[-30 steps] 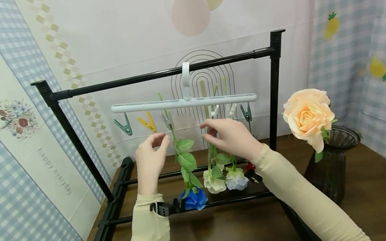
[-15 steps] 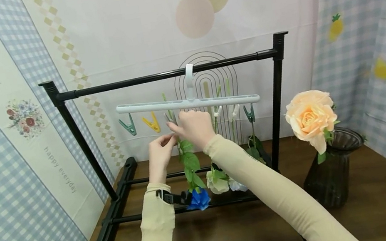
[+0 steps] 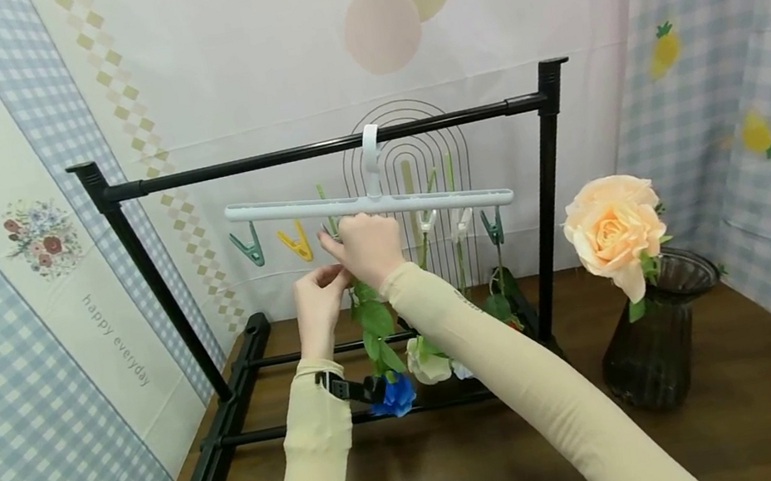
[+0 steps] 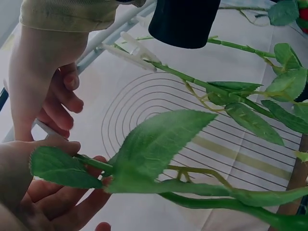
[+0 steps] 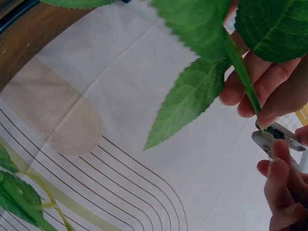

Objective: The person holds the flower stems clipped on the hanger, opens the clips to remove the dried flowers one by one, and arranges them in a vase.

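A blue rose [image 3: 395, 394] hangs head down, its leafy stem [image 5: 241, 72] running up to a grey clothespin [image 5: 274, 137] on the pale blue hanger [image 3: 320, 208]. My left hand [image 3: 319, 301] pinches that stem just below the clothespin. Above it, my right hand [image 3: 370, 247] grips the clothespin by its handles; in the head view this hand covers most of it. In the left wrist view a leaf [image 4: 159, 144] hides part of the stem. White clothespins [image 3: 427, 221] to the right hold a cream flower [image 3: 427, 362] and a pale one partly behind my right sleeve.
A black rack [image 3: 252, 163] carries the hanger. A green clothespin [image 3: 248, 249] and a yellow clothespin [image 3: 296, 242] hang at left, and a dark green clothespin [image 3: 493, 226] at right holds a stem. At right, a dark glass vase [image 3: 650, 358] holds a peach rose [image 3: 615, 233].
My right hand has moved left from beside the white clothespins to the grey one. My left hand has shifted slightly right onto the blue rose's stem.
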A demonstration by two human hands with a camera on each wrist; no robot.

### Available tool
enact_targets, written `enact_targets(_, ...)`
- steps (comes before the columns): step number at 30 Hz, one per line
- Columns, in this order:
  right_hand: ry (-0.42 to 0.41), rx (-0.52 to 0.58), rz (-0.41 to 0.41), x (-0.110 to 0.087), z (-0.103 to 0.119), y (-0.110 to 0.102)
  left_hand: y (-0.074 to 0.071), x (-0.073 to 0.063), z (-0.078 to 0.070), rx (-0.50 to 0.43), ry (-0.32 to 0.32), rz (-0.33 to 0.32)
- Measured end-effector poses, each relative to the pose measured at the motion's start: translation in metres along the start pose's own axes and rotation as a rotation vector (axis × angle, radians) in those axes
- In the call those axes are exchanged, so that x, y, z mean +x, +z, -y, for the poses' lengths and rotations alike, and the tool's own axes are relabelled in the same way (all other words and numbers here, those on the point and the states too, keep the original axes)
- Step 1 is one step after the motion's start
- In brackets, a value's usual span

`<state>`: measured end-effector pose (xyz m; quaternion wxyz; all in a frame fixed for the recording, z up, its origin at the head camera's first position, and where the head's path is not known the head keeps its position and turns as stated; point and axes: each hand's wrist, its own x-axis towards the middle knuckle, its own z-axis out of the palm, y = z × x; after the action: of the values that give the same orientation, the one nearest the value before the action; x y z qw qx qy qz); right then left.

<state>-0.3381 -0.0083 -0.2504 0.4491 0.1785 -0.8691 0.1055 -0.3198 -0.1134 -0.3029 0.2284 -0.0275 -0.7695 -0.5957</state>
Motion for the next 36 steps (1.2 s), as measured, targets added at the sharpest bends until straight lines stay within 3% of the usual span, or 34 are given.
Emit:
enact_targets(10,0.026,0.098,-0.026,0.001,0.002,-0.001,-0.002,-0.002,-0.004,0.025,-0.006,-0.043)
enact_targets(17,0.020,0.167,-0.064,-0.002,0.003,0.000,-0.002,-0.004,0.001,-0.029,-0.040,-0.045)
enact_targets(26,0.037,0.205,0.004,-0.005,0.004,-0.003,-0.003,-0.008,0.009,-0.098,-0.083,-0.036)
enact_targets(36,0.071,0.188,0.058,-0.007,0.002,0.000,-0.005,-0.012,0.013,-0.072,-0.092,-0.036)
